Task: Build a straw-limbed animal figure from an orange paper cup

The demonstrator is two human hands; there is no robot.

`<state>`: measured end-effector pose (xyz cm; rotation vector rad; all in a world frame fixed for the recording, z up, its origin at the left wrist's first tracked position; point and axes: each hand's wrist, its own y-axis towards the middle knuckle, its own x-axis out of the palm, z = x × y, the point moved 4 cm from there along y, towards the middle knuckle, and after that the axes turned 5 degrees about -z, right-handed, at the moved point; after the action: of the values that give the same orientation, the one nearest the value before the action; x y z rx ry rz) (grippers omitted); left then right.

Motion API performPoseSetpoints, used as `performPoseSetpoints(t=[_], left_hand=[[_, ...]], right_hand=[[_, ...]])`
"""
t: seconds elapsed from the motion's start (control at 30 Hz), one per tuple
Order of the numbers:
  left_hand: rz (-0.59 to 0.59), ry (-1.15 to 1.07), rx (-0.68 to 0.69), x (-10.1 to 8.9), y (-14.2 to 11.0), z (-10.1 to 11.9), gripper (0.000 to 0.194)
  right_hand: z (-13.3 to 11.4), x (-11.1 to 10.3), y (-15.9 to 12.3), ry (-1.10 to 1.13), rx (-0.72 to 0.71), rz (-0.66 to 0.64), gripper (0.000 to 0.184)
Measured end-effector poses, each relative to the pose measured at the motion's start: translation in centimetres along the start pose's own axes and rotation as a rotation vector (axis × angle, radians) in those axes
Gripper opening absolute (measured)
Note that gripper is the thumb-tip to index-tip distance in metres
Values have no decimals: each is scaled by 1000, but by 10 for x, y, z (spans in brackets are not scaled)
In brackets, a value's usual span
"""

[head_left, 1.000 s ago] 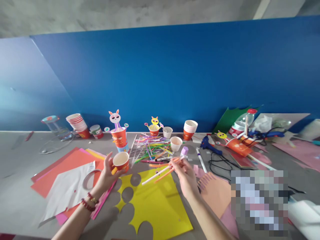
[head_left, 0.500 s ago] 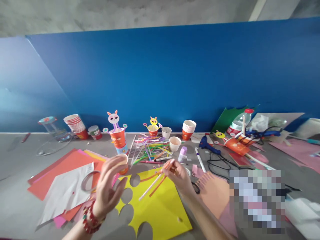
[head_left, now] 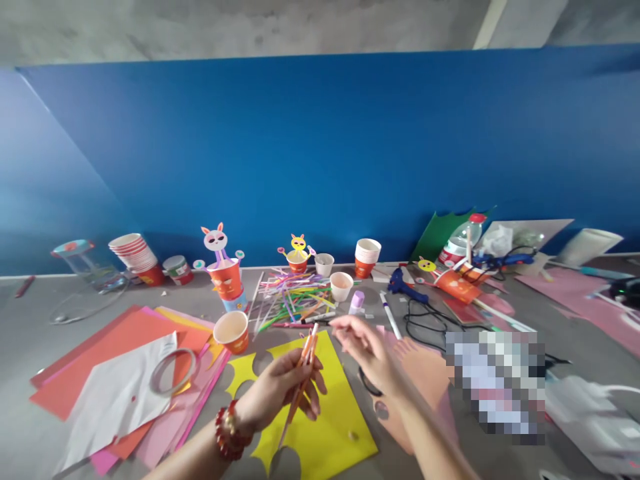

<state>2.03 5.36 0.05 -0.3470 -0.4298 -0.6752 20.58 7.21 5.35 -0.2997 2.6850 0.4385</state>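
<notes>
My left hand (head_left: 280, 390) is closed round a small bundle of thin orange and white sticks (head_left: 311, 343), which tilts upward above the yellow sheet. To its right, my right hand (head_left: 365, 350) is held up with its fingers loosely apart and nothing visible in them. Under both hands lies the yellow sheet (head_left: 340, 420), with round pieces cut from its left edge. An orange paper cup (head_left: 233, 332) stands just beyond my left hand. Behind the sheet is a pile of coloured sticks (head_left: 295, 297).
Coloured paper sheets (head_left: 115, 333) and a tape roll (head_left: 173, 371) lie at left. Two cup figures, a rabbit-faced one (head_left: 225, 277) and a yellow-faced one (head_left: 299, 257), stand at the back. A blue glue gun (head_left: 406, 287) with black cable lies right, near a bottle (head_left: 463, 240).
The orange and white sticks have passed from my right hand to my left. My left hand has moved right, uncovering the orange cup, and my right hand has opened.
</notes>
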Motion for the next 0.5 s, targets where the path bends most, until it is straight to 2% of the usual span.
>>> performPoseSetpoints(t=[0.03,0.1,0.17,0.23,0.33,0.5], left_hand=[[15,-20,1,0,2,0,22],[38,-51,23,-1,6,-1,19],[53,-71,45,-4,8,-4,16],[66,-91,40,-6,10,-8,22],[93,-119,8,-10,9,-15,25],[101,-143,32,-12,10,-18,25]], right_hand=[[3,-13,-6,-106,22,74,26],[15,-32,-22,-378,79,131,22],[34,-40,-38,-596,141,96,17],[55,-38,-53,-714,218,26,9],[75,-30,-65,-795,286,-60,12],[80,-27,-60,-753,357,-157,4]])
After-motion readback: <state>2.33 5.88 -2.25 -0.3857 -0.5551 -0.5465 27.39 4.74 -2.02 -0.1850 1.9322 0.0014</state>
